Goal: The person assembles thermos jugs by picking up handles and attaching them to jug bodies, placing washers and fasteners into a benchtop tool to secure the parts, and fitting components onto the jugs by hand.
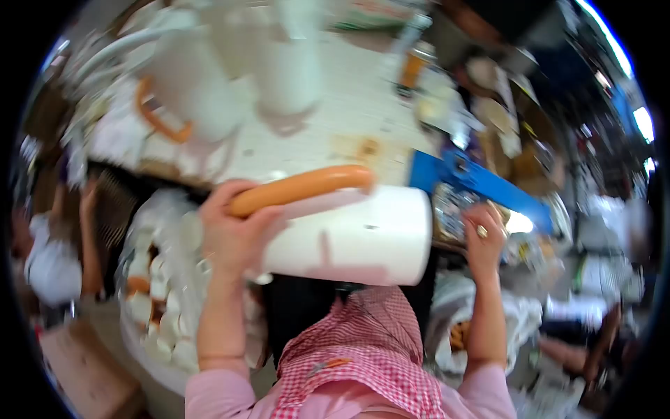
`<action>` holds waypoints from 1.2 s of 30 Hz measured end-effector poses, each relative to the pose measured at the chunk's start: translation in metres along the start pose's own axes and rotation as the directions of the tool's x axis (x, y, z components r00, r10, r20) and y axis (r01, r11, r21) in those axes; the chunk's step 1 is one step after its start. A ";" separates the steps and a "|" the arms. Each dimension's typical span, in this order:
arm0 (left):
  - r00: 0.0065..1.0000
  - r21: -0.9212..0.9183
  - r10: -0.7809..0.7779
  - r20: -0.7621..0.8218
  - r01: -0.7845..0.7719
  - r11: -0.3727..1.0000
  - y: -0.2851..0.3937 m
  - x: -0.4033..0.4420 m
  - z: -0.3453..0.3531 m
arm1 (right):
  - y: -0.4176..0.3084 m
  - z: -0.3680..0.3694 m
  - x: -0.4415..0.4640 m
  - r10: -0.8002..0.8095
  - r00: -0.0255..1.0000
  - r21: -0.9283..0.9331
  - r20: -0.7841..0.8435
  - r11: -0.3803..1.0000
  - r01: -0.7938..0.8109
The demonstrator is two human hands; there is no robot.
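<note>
My left hand (236,227) is closed around one end of a white jug (349,241), which lies on its side in front of me. Its orange handle (307,188) runs along the top, with my thumb and fingers wrapped about its near end. Over a container of small shiny metal pieces (452,208), my right hand (484,234) has its fingers drawn together in a pinch; whatever is between them is too small to make out. A blue angled bar (481,181) lies just beyond that hand.
Blurred white jugs (286,70) stand on the white table (349,91), one with an orange handle (157,115). A bag of white and orange parts (164,286) sits at left, another bag (516,314) at right. An orange-labelled bottle (417,68) stands farther back. A person (56,258) is at far left.
</note>
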State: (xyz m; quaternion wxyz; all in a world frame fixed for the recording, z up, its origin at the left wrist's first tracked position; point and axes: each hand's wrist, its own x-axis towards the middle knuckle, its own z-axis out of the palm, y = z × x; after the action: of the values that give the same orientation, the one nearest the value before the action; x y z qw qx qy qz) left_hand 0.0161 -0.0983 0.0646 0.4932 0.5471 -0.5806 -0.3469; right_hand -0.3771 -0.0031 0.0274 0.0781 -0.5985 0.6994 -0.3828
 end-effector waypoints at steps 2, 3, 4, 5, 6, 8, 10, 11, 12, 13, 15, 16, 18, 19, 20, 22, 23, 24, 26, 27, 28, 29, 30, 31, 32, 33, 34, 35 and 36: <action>0.999 -0.035 0.021 -0.043 -0.023 0.999 -0.006 -0.001 -0.003 | -0.027 -0.007 0.013 -0.121 0.984 0.111 -0.127 0.985 0.135; 1.000 -0.133 -0.009 -0.028 0.005 0.991 -0.009 -0.003 -0.004 | -0.038 -0.007 0.022 -0.201 0.958 0.141 -0.204 0.962 0.232; 1.000 -0.110 0.009 -0.026 -0.012 0.994 -0.007 -0.004 -0.004 | -0.047 -0.007 0.036 -0.251 0.934 0.135 -0.254 0.947 0.291; 1.000 -0.120 0.007 -0.001 -0.007 0.993 -0.008 -0.004 -0.005 | -0.055 -0.005 0.050 -0.299 0.906 0.131 -0.300 0.928 0.350; 0.999 -0.099 0.041 -0.015 -0.043 0.994 -0.010 -0.005 -0.005 | -0.058 -0.002 0.062 -0.301 0.885 0.136 -0.357 0.920 0.368; 0.997 -0.055 0.071 -0.022 -0.072 0.996 -0.019 -0.002 -0.007 | -0.056 0.004 0.085 -0.235 0.878 0.242 -0.417 0.902 0.357; 0.996 -0.068 0.091 -0.024 -0.093 0.993 -0.020 -0.004 -0.009 | -0.054 0.001 0.088 -0.242 0.877 0.216 -0.415 0.910 0.354; 0.994 -0.068 0.104 -0.033 -0.106 0.992 -0.021 -0.005 -0.009 | -0.053 0.000 0.088 -0.246 0.881 0.205 -0.405 0.914 0.349; 0.990 -0.102 0.140 -0.016 -0.141 0.985 -0.022 -0.004 -0.010 | -0.051 -0.002 0.087 -0.242 0.878 0.189 -0.412 0.920 0.342; 0.991 -0.107 0.134 -0.010 -0.134 0.985 -0.025 -0.004 -0.012 | -0.049 -0.002 0.086 -0.241 0.880 0.183 -0.409 0.924 0.337; 0.997 -0.115 0.078 0.010 -0.076 0.990 -0.031 -0.002 -0.015 | -0.045 -0.002 0.086 -0.204 0.905 0.248 -0.374 0.918 0.310; 0.997 -0.116 0.078 0.018 -0.075 0.990 -0.031 -0.001 -0.015 | -0.044 0.000 0.087 -0.229 0.902 0.235 -0.367 0.915 0.328; 0.996 -0.139 0.086 0.008 -0.084 0.987 -0.031 0.000 -0.013 | -0.041 0.002 0.087 -0.299 0.885 0.164 -0.356 0.913 0.374; 0.996 -0.140 0.087 0.010 -0.085 0.987 -0.031 0.000 -0.013 | -0.039 0.003 0.087 -0.370 0.865 0.098 -0.338 0.901 0.423; 0.996 -0.144 0.092 0.017 -0.089 0.986 -0.031 0.001 -0.014 | -0.036 0.003 0.087 -0.413 0.847 0.056 -0.334 0.889 0.455; 0.995 -0.148 0.096 0.024 -0.091 0.985 -0.032 0.000 -0.013 | -0.032 0.001 0.090 -0.499 0.805 -0.065 -0.321 0.859 0.507; 0.995 -0.152 0.097 0.024 -0.092 0.984 -0.031 0.000 -0.012 | -0.030 0.000 0.090 -0.578 0.760 -0.182 -0.298 0.816 0.549; 0.995 -0.154 0.101 0.027 -0.095 0.983 -0.031 0.000 -0.012 | -0.028 0.001 0.090 -0.574 0.761 -0.182 -0.301 0.818 0.545; 0.989 -0.130 0.147 0.014 -0.144 0.981 -0.032 0.004 -0.008 | -0.025 0.001 0.088 -0.631 0.723 -0.301 -0.280 0.773 0.558; 0.981 -0.106 0.192 -0.002 -0.191 0.976 -0.032 0.006 -0.007 | -0.024 0.001 0.087 -0.628 0.723 -0.303 -0.288 0.776 0.554; 0.980 -0.104 0.200 0.001 -0.198 0.975 -0.032 0.007 -0.006 | -0.024 0.000 0.087 -0.665 0.695 -0.337 -0.274 0.743 0.578; 0.982 -0.111 0.190 0.005 -0.189 0.976 -0.032 0.009 -0.005 | -0.023 0.000 0.087 -0.700 0.666 -0.371 -0.260 0.709 0.600; 0.984 -0.116 0.180 0.011 -0.178 0.977 -0.032 0.011 -0.005 | -0.022 -0.001 0.087 -0.697 0.665 -0.371 -0.268 0.712 0.596; 0.982 -0.112 0.187 0.017 -0.184 0.977 -0.030 0.011 -0.004 | -0.021 -0.001 0.087 -0.702 0.665 -0.374 -0.253 0.705 0.602; 0.989 -0.129 0.150 0.015 -0.146 0.981 -0.028 0.011 -0.004 | -0.020 -0.002 0.085 -0.706 0.667 -0.378 -0.237 0.700 0.606; 0.994 -0.145 0.113 0.013 -0.110 0.983 -0.027 0.012 -0.003 | -0.021 -0.004 0.084 -0.701 0.670 -0.379 -0.246 0.706 0.599; 0.993 -0.141 0.120 0.019 -0.116 0.983 -0.026 0.013 -0.004 | -0.024 -0.007 0.082 -0.687 0.680 -0.361 -0.255 0.720 0.592; 0.995 -0.159 0.098 0.025 -0.093 0.983 -0.025 0.014 -0.006 | -0.025 -0.009 0.079 -0.672 0.691 -0.342 -0.264 0.736 0.585; 0.997 -0.176 0.077 0.028 -0.071 0.982 -0.024 0.016 -0.008 | -0.027 -0.008 0.072 -0.667 0.692 -0.340 -0.274 0.741 0.579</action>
State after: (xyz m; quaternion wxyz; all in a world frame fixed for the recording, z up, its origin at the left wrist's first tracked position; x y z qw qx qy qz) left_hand 0.0322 -0.1168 0.0476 0.5417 0.4736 -0.5762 -0.3876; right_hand -0.3801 -0.0636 0.0751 -0.2626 -0.7202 0.4928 -0.4118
